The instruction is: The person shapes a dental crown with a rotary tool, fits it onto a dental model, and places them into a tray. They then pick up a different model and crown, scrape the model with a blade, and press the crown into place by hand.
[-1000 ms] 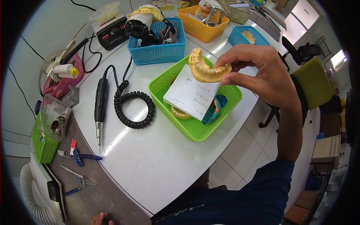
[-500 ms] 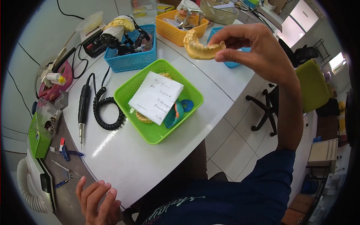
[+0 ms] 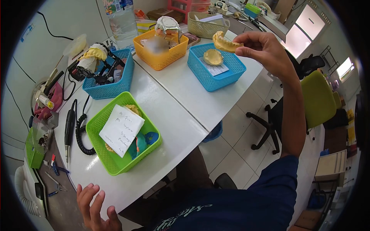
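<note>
Nearest to me, the person's left hand (image 3: 94, 206) hung low at the edge of the bench (image 3: 181, 96), its fingers spread and holding nothing. A little further in stood the green basket (image 3: 115, 163), where a handwritten note (image 3: 121, 130) lay over a yellow cast and some blue-green pieces; this basket looked untouched for the moment. Beside it, toward the wall, lay a black handpiece (image 3: 69, 129) with its coiled cord. Beyond were a blue basket with an articulator (image 3: 104, 75) and an orange basket (image 3: 160, 52). Further still, the right hand (image 3: 266, 50) was raised above the far blue basket (image 3: 216, 67), pinching the yellow dental cast (image 3: 225, 43) between thumb and fingertips, well clear of the bench. Another cast already lay inside that basket on a slip of paper. As I judged it, the lifting part was done, and the cast was not yet set down anywhere.
</note>
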Demonstrator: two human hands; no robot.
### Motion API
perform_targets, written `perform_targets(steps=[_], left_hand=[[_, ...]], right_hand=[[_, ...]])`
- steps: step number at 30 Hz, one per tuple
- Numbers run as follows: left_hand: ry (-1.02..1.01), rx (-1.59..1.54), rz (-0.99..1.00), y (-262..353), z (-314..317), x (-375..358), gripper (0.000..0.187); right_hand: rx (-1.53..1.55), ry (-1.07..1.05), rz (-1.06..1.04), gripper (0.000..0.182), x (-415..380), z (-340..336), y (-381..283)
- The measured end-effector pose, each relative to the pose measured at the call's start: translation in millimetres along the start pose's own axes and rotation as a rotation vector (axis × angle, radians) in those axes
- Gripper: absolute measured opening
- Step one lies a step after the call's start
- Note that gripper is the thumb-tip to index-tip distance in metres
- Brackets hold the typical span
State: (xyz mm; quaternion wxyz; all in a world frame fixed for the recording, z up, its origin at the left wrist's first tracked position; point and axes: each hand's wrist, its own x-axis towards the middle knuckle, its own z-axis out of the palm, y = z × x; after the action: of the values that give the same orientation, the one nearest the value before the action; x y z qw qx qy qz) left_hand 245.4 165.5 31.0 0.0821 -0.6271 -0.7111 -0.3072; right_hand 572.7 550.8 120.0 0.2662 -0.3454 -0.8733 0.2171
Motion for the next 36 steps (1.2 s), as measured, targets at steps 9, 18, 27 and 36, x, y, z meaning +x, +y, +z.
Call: perform_targets(steps=[9, 18, 27, 36], left_hand=[[-0.208, 0.247, -0.027, 48, 49, 62, 0.067], [-0.173, 0.355, -0.133, 64, 73, 78, 0.062], [-0.108, 0.397, -0.255, 71, 84, 80, 0.06], [-0.039, 0.421, -0.269, 74, 88, 75, 0.053]], right_hand=[[-0.021, -0.128, 0.096, 0.035, 8, -10, 35], [-0.129, -0.425, -0.126, 0.025, 37, 25, 51], [-0.208, -0.59, -0.257, 0.017, 49, 29, 63], [-0.255, -0.112, -0.39, 0.02, 17, -13, 73]])
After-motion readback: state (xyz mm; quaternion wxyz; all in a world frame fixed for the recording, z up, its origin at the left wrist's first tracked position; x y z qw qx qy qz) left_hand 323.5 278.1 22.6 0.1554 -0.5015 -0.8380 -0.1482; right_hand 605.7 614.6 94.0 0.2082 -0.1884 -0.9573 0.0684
